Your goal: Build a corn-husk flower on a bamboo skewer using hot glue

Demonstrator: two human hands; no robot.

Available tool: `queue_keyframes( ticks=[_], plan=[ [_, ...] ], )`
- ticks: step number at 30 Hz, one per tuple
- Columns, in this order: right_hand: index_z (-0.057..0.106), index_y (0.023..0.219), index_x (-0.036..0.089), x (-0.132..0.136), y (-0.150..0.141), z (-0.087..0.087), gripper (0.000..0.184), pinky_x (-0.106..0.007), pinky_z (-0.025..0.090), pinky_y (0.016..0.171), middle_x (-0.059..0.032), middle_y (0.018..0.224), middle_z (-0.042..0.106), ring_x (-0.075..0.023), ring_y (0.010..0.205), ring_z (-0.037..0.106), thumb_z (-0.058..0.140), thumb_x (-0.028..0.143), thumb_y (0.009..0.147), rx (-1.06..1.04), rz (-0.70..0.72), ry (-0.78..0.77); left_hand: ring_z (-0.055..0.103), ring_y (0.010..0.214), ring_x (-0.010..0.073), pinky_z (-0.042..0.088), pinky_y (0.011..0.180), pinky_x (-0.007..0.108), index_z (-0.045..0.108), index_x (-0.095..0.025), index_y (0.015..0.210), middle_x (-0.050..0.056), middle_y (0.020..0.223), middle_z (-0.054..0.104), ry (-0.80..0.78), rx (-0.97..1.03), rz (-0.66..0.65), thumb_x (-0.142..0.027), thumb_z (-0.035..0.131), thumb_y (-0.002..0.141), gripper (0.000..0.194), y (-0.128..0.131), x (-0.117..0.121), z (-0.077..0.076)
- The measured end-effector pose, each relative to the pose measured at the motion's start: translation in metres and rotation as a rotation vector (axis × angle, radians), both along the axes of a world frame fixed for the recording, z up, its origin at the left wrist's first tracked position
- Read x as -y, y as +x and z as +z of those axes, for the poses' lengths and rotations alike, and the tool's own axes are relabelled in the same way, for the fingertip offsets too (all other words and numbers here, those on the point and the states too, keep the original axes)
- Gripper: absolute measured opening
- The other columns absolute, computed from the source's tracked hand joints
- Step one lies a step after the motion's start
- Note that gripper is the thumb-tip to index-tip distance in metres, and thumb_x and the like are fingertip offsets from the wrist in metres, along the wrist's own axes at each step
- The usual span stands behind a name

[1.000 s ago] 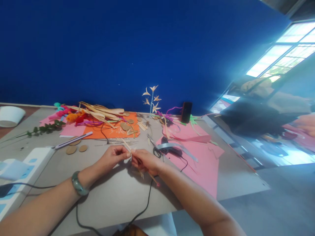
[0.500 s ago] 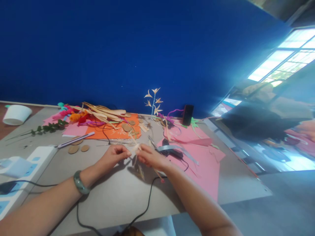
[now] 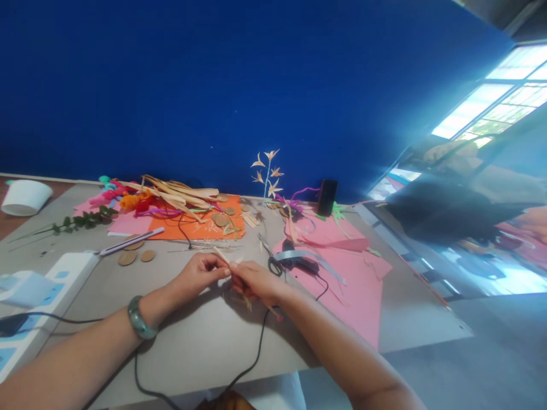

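Deep blue wall [image 3: 213,85], bright paned window [image 3: 498,94]

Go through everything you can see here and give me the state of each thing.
Pale strip: held
Right hand: pinching the strip
Left hand: fingers curled, grip unclear
Scissors: lying down, blade opening unclear
Corded black tool: on or off unclear
Phone: upright, dark
Flower spray: upright, blooms open
Leafy sprig: lying down
White cup: contents not visible
Power strip: charger plugged in

The strip [image 3: 221,254] is pale tan, the bangle [image 3: 140,319] mottled green and the wall [image 3: 205,85] deep blue.
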State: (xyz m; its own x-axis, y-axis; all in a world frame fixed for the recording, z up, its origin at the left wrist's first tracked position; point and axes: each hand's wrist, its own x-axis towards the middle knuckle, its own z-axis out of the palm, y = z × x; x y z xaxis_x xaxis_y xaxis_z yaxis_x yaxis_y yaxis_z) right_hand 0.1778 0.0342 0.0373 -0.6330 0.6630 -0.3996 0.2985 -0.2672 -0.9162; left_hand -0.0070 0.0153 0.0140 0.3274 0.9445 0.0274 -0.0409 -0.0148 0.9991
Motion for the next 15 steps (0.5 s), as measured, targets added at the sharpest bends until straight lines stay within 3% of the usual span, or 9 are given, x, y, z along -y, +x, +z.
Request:
queue_keyframes(
  ticks=[4,8,12,15],
  plan=[
    [0.036,0.061,0.019,-0.002,0.003,0.007,0.045,-0.017,0.013,0.034,0.0063,0.05,0.042,-0.0038,0.037,0.018,0.041,0.053,0.09,-0.14,0.022,-0.235,0.047,0.055,0.0099,0.036,0.053,0.023,0.065,-0.014,0.066,0.0,0.06,0.057,-0.02,-0.053,0.04,-0.037,0.07,0.073,0.024,-0.001,0.002,0.01],
    [0.034,0.061,0.019,-0.008,0.009,0.017,0.046,-0.015,0.01,0.033,0.0068,0.049,0.041,-0.0038,0.036,0.013,0.039,0.054,0.09,-0.199,0.009,-0.35,0.042,0.051,0.0083,0.033,0.048,0.021,0.064,-0.015,0.066,-0.002,0.056,0.052,-0.054,-0.033,0.071,-0.038,0.071,0.071,0.025,-0.003,0.001,0.01],
    [0.032,0.063,0.02,-0.018,0.017,0.025,0.044,-0.015,0.007,0.034,0.008,0.05,0.04,-0.0035,0.037,0.009,0.04,0.054,0.09,-0.264,-0.077,-0.308,0.043,0.049,0.008,0.033,0.046,0.021,0.063,-0.014,0.067,-0.002,0.056,0.053,-0.099,0.009,0.113,-0.039,0.072,0.069,0.027,-0.005,-0.001,0.005],
    [0.033,0.064,0.02,-0.02,0.016,0.022,0.045,-0.015,0.009,0.034,0.0079,0.05,0.039,-0.0034,0.037,0.012,0.038,0.057,0.089,-0.189,-0.151,-0.189,0.042,0.047,0.0073,0.032,0.046,0.021,0.062,-0.014,0.066,-0.002,0.056,0.053,-0.11,0.038,0.138,-0.039,0.073,0.069,0.027,-0.004,-0.001,0.005]
  ],
)
